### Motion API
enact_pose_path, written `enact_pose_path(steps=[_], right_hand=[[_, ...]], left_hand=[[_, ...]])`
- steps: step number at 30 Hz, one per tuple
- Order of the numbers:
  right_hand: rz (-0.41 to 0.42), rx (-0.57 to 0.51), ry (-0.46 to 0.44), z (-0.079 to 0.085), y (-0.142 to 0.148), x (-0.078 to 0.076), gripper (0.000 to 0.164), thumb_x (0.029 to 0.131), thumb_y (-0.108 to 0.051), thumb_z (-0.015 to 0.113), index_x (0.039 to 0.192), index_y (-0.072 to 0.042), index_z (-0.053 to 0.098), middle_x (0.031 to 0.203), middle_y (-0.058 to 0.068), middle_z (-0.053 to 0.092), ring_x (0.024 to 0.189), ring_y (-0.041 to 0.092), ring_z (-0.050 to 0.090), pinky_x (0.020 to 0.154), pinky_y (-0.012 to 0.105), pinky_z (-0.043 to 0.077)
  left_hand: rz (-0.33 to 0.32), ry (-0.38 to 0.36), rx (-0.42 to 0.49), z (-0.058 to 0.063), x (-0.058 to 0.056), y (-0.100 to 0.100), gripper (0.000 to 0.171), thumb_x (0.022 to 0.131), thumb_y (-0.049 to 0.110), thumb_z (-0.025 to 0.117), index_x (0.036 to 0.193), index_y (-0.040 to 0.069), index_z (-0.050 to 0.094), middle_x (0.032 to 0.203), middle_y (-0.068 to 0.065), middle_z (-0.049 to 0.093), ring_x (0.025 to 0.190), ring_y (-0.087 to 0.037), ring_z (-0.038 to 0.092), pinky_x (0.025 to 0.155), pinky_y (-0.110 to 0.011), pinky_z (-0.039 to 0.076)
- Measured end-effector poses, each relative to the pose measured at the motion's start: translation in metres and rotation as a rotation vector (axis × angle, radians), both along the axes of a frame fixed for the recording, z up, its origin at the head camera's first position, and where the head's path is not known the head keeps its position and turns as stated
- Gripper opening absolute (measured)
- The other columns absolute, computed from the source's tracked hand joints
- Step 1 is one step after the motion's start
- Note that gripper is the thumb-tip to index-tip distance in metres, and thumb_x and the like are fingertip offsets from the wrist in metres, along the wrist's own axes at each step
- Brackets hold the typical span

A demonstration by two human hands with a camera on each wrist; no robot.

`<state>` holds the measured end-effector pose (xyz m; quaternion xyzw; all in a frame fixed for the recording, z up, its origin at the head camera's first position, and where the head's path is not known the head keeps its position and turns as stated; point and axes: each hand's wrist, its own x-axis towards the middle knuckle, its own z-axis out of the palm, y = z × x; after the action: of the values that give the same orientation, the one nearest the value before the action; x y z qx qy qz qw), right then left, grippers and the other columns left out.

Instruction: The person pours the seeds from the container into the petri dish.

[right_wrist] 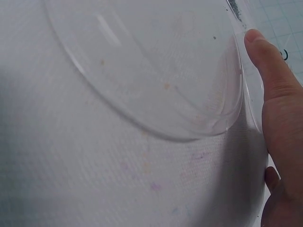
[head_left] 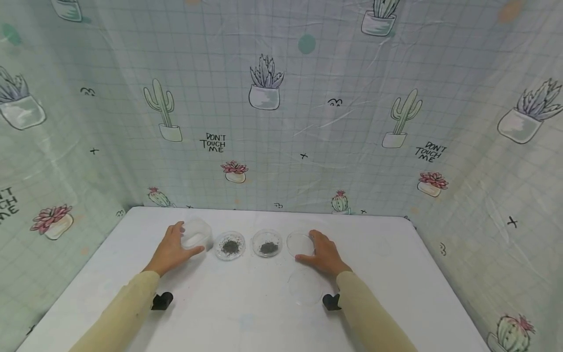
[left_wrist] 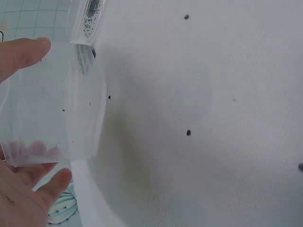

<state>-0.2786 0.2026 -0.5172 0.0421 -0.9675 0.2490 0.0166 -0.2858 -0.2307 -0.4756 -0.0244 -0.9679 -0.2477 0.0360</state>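
Note:
At the left end of a row of clear vessels, my left hand (head_left: 174,250) grips a clear plastic tub (head_left: 206,231). Its thumb (left_wrist: 23,54) lies along one side; fingertips show blurred through the far wall. Beside the tub stand two petri dishes, one with dark grains (head_left: 230,246) spread over its bottom, the other with a dark pile (head_left: 269,248). At the right end my right hand (head_left: 324,253) holds a clear petri dish (head_left: 299,244) at its rim, thumb in front and fingers behind. A flat clear lid (head_left: 304,288) lies in front of that hand.
All of this stands on a white table (head_left: 246,318). A printed cactus curtain (head_left: 303,122) closes off the back and sides. Several dark specks (left_wrist: 188,133) are scattered on the tabletop. Black wrist mounts (head_left: 162,301) sit at both sleeves.

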Motion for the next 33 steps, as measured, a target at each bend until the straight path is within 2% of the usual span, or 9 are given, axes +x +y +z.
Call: enact_pose_path(steps=[8,14,20,28,33], right_hand=[[-0.001,-0.008,0.018,-0.002,0.0,-0.002,0.098,0.061,-0.067,0.068,0.137,-0.013,0.037,0.139,0.006,0.043,0.128,0.026,0.041,0.108,0.046,0.032],[0.006,-0.009,0.028,-0.004,0.0,-0.002,0.1,0.061,-0.069,0.067,0.137,-0.013,0.036,0.138,0.006,0.043,0.128,0.026,0.041,0.108,0.046,0.031],[0.005,-0.023,0.022,-0.004,0.0,-0.001,0.1,0.061,-0.068,0.067,0.137,-0.012,0.035,0.137,0.007,0.044,0.127,0.027,0.041,0.108,0.047,0.032],[0.005,-0.029,0.022,-0.002,0.0,-0.001,0.099,0.062,-0.067,0.068,0.138,-0.013,0.034,0.138,0.007,0.043,0.128,0.027,0.04,0.11,0.046,0.029],[0.004,-0.036,0.018,-0.004,0.001,0.0,0.1,0.061,-0.069,0.067,0.138,-0.013,0.035,0.139,0.007,0.043,0.128,0.028,0.04,0.109,0.047,0.03]], left_hand=[[0.004,0.033,0.0,0.005,0.002,0.001,0.103,0.072,0.049,0.07,0.141,-0.002,0.014,0.129,-0.025,0.03,0.113,-0.042,0.042,0.093,-0.059,0.04],[0.003,0.087,-0.001,0.011,0.004,-0.001,0.108,0.071,0.044,0.073,0.145,0.0,0.007,0.13,-0.025,0.029,0.112,-0.041,0.042,0.092,-0.059,0.041],[-0.007,0.119,0.006,0.015,0.005,0.002,0.112,0.07,0.04,0.075,0.145,0.001,0.002,0.132,-0.027,0.03,0.117,-0.043,0.039,0.096,-0.06,0.037],[-0.02,0.186,0.003,0.027,0.002,0.009,0.111,0.07,0.034,0.076,0.146,0.004,0.002,0.133,-0.027,0.032,0.121,-0.043,0.036,0.098,-0.06,0.034],[-0.021,0.217,0.002,0.029,0.005,0.014,0.111,0.069,0.032,0.078,0.147,0.008,0.003,0.134,-0.025,0.032,0.122,-0.043,0.036,0.098,-0.061,0.034]])
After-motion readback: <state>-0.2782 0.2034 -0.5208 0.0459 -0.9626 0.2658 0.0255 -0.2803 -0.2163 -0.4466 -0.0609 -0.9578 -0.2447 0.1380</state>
